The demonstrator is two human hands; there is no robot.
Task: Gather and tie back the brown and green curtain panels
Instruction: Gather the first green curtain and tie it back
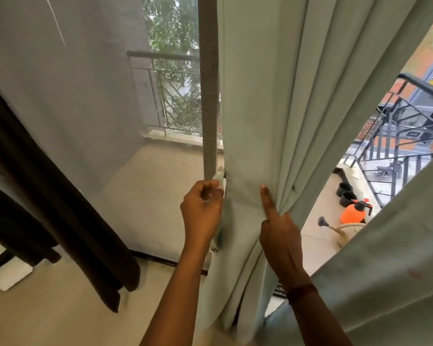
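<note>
Grip check: left hand (pixel 201 211) pinches grey band (pixel 208 108) end at green curtain (pixel 273 96) left edge; right hand (pixel 280 236) clutches folds, forefinger pressing. Hold bundle tight, wrap band snug.

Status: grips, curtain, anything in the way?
Left grip pinches grey strap end. Right grip bunches green curtain folds. Not tied yet. Brown curtain untouched; nothing blocking.
</note>
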